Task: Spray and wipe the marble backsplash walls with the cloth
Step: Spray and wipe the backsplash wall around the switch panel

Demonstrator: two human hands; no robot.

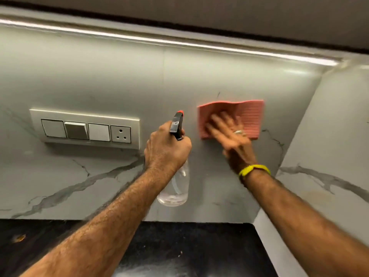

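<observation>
A home kitchen, judging by the fittings. Grey marble backsplash [95, 80] with dark veining, running along the back wall and turning a corner onto a side wall at the right. Below it, a black stone countertop [189, 244], speckled and glossy. Above, the underside of a wall cabinet [219, 11] with an LED strip light [159, 42] glowing along its lower edge. Set into the marble at the left, a switch plate [85, 128] with three rocker switches and a three-pin socket [120, 134].
</observation>
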